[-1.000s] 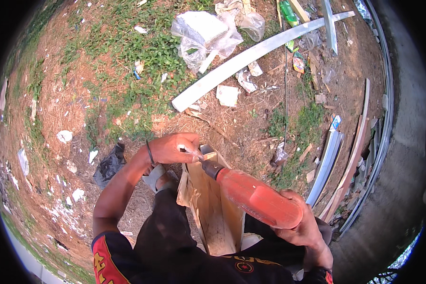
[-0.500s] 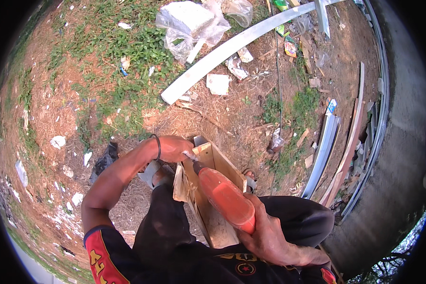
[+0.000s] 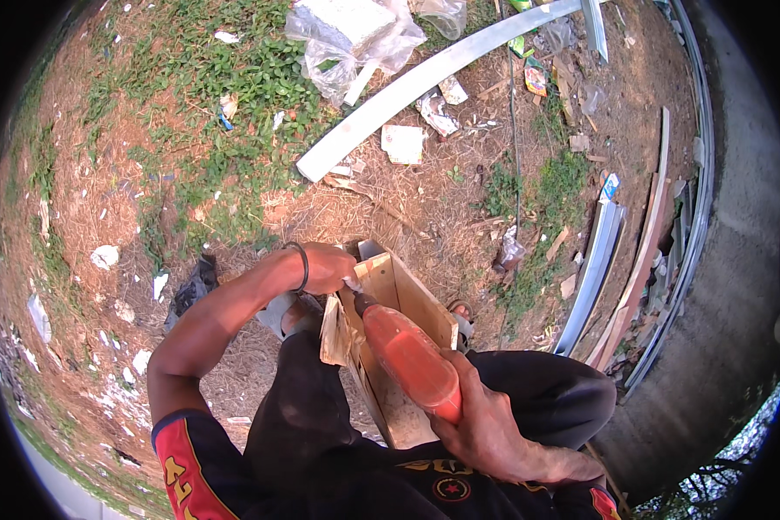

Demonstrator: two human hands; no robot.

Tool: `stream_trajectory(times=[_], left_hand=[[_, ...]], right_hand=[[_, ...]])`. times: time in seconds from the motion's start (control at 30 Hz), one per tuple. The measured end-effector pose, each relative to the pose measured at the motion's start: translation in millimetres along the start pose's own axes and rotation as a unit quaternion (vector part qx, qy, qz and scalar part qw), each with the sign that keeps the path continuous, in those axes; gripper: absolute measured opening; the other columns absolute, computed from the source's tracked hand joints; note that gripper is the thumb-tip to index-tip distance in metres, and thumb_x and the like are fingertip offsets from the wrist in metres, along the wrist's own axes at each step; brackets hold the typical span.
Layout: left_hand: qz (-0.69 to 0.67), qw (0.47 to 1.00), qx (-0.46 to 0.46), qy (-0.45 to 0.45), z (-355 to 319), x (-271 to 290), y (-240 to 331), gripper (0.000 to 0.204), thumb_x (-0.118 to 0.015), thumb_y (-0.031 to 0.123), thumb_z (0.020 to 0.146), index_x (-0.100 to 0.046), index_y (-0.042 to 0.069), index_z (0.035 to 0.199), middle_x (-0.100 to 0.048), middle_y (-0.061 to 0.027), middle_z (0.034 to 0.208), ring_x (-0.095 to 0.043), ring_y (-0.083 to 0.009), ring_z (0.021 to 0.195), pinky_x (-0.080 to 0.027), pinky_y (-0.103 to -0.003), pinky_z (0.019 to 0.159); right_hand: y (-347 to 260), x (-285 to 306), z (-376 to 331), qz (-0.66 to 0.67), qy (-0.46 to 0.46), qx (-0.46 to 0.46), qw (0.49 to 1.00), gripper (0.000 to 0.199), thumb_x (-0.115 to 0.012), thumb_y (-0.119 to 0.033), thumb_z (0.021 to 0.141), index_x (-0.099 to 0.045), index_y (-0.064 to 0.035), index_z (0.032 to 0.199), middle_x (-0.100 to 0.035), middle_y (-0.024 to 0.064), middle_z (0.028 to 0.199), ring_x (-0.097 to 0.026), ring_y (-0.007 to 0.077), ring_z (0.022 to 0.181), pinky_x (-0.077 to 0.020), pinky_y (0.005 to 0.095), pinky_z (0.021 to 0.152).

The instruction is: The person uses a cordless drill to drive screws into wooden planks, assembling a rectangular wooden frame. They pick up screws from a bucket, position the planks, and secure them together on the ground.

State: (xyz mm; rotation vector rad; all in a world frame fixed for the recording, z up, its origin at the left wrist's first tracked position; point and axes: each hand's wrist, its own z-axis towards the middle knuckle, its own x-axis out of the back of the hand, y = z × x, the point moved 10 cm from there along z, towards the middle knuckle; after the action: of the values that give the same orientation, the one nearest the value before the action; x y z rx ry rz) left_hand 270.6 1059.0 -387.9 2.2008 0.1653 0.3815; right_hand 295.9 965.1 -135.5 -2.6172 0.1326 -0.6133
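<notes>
A red-orange power drill (image 3: 412, 357) is gripped in my right hand (image 3: 487, 425), its dark chuck pointing up and left. The drill slants over an open, narrow wooden box (image 3: 423, 299) that stands between my legs. My left hand (image 3: 325, 270) is closed at the box's far left corner, with a fingertip beside the front of the drill. The drill hides part of the box's inside, and whether a small screw sits at its tip cannot be made out. A rough, splintered piece of board (image 3: 332, 331) juts from the box's left side.
A long pale metal channel (image 3: 390, 108) lies ahead on dirt and grass. Beyond it is a clear plastic bag (image 3: 328, 65) around a white block. More metal channels (image 3: 591, 277) and wooden strips (image 3: 646, 251) lie at right. A black plastic bag (image 3: 194, 290) rests left of my foot.
The view has shifted slightly. My hands, the drill and the box keep nearly the same places relative to one another.
</notes>
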Motion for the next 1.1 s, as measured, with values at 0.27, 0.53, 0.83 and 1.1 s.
stream_trajectory(times=[0.27,0.53,0.83,1.1], left_hand=[[-0.177,0.932,-0.068,0.311,-20.6,51.3,-29.1,0.019,-0.057,0.019,0.086,-0.066,0.003,0.091,-0.062,-0.0178,0.079,-0.063,-0.0374,0.076,-0.048,-0.047,0.071],[-0.313,0.833,0.122,0.439,-9.4,11.0,-87.2,0.047,-0.053,0.041,0.091,-0.065,-0.002,0.073,-0.061,-0.0194,0.067,-0.061,-0.0292,0.065,-0.046,-0.041,0.064],[-0.408,0.778,0.064,0.474,-1.4,-6.7,-86.1,0.049,-0.051,0.04,0.093,-0.06,-0.004,0.073,-0.059,-0.0142,0.065,-0.054,-0.0225,0.06,-0.043,-0.038,0.061],[-0.392,0.812,0.032,0.431,2.3,-13.9,-84.7,0.043,-0.059,0.034,0.09,-0.058,-0.004,0.068,-0.052,-0.0134,0.07,-0.053,-0.0265,0.061,-0.042,-0.039,0.062]], right_hand=[[2.6,-7.1,8.5,-0.018,-0.035,-0.022,0.999,0.072,-0.069,-0.009,0.077,-0.03,-0.0033,0.137,-0.061,0.0277,0.109,-0.063,0.0458,0.097,-0.0544,0.0495,0.079],[-3.7,-24.1,6.0,-0.082,-0.042,0.007,0.996,0.079,-0.075,-0.012,0.07,-0.034,-0.0051,0.137,-0.063,0.0211,0.103,-0.065,0.0391,0.089,-0.0562,0.0451,0.072],[-17.3,-37.6,2.3,-0.175,-0.011,0.071,0.982,0.081,-0.079,-0.019,0.067,-0.04,-0.0046,0.137,-0.061,0.0129,0.089,-0.066,0.0293,0.077,-0.0564,0.038,0.063],[-20.1,-37.2,3.2,-0.158,-0.007,0.055,0.986,0.082,-0.078,-0.016,0.067,-0.039,-0.0043,0.138,-0.061,0.0141,0.089,-0.066,0.0319,0.076,-0.056,0.0408,0.065]])
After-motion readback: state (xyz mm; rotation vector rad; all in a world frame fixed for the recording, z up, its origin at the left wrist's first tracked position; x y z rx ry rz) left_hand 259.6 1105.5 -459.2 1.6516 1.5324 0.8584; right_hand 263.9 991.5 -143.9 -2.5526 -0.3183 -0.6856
